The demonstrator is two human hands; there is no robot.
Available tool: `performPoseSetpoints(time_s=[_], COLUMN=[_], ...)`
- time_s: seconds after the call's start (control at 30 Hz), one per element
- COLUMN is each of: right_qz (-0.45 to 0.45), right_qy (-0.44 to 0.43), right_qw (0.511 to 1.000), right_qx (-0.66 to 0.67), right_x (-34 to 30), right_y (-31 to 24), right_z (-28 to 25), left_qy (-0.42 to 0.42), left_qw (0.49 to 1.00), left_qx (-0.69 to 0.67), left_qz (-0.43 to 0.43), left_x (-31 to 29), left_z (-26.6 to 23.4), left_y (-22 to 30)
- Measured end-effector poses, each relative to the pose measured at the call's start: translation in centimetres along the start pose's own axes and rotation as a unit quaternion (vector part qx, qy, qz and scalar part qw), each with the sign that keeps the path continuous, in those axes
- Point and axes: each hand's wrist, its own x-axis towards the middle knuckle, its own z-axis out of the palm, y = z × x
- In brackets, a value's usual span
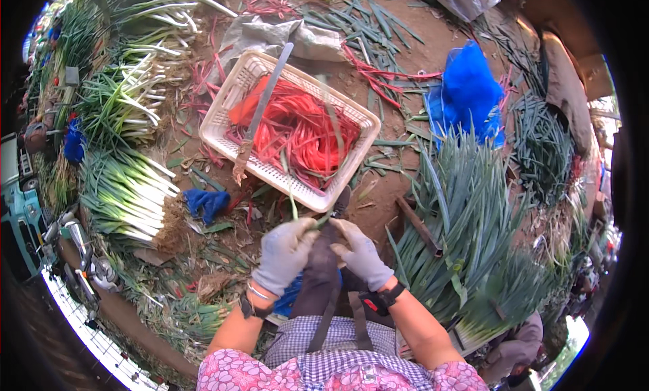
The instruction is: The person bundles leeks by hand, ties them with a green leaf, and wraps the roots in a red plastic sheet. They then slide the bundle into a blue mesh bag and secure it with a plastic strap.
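Checked apron cloth is seen nearest, flanked by pink floral sleeves. At the right, long green onions are heaped; ahead, a cream basket is loaded with red strips. Blue netting is bunched beyond the heap. Just before the basket's near corner, a thin green strand is pinched by the gloved left hand; whether the gloved right hand, close beside, is clamped on it cannot be told.

Bright daylight, glaring side edges, fisheye bending, black corners
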Motion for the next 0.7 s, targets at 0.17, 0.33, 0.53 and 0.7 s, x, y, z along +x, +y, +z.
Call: performPoseSetpoints(time_s=[0.17,0.33,0.53,0.7], right_qz=[-0.076,-0.104,-0.119,-0.135], right_qy=[-0.077,-0.118,0.089,0.203], right_qw=[0.994,0.984,0.967,0.933], right_qx=[0.033,-0.089,-0.207,-0.266], right_x=[-2.7,-8.5,-15.1,-18.6], right_y=[-3.1,-3.6,-5.2,-8.5], right_z=[1.1,-2.5,-8.5,-12.8], left_qy=[-0.043,-0.104,-0.18,-0.165], left_qw=[0.992,0.962,0.928,0.898], left_qx=[-0.087,-0.235,-0.224,-0.402], left_qz=[0.085,0.087,0.235,0.073], left_x=[-6.5,-11.5,-16.6,-21.3], left_z=[2.6,2.0,-0.5,-2.7], left_y=[6.2,11.1,14.9,15.1])
